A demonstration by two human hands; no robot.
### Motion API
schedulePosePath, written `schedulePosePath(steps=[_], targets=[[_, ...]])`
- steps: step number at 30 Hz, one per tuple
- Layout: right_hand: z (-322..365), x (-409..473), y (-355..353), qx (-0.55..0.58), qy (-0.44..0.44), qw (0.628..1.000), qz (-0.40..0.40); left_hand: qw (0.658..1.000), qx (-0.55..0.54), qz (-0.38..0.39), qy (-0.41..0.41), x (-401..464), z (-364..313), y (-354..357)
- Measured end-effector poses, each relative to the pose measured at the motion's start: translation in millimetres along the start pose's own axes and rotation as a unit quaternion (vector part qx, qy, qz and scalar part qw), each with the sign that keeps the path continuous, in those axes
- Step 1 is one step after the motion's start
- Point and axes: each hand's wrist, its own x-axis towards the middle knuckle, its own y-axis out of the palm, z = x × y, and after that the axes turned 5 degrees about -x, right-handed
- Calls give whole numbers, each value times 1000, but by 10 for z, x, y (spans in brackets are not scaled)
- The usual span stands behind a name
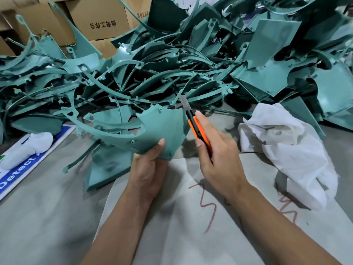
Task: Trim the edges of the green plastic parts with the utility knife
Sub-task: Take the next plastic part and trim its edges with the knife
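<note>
My left hand [150,169] grips the lower corner of a green plastic part [162,125], a curved panel with a long thin arm sweeping left, thumb on its face. My right hand [215,152] holds an orange and black utility knife [198,131] with its grey blade [185,102] extended. The blade lies along the part's right edge near the top corner. A large heap of similar green plastic parts [172,64] fills the table behind.
A crumpled white cloth [286,148] lies to the right. Another green panel [107,165] rests under my left hand's part. A grey sheet with red scribbles [210,207] covers the near table. A blue and white sign [23,165] and cardboard boxes [103,18] sit left and behind.
</note>
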Motion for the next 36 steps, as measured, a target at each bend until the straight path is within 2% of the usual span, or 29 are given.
schedulePosePath(steps=[5, 9, 14, 16, 20, 24, 29, 32, 36], targets=[[15, -8, 37, -10, 19, 1000, 3, 998, -35, -18, -45, -23, -9, 25], [-62, 13, 14, -8, 116, 993, 10, 996, -65, -54, -42, -14, -25, 51], [27, 6, -20, 37, 16, 999, -24, 999, -44, -6, -25, -25, -21, 25], [38, 5, 10, 51, 9, 999, -14, 999, -43, 4, -19, -16, -17, 12], [22, -24, 39, 115, 88, 990, 8, 999, -48, -16, -14, -4, 14, -4], [18, -15, -29, 270, 199, 941, 52, 997, -66, -47, -6, 10, -16, 12], [-53, 53, -120, 285, 258, 917, 103, 995, -30, -90, 19, 61, -65, -56], [-59, 53, -192, 318, 229, 913, 113, 989, -20, -138, 39, 136, -103, -152], [-65, 30, -225, 317, 181, 917, 159, 989, -12, -131, 68, 157, -143, -176]])
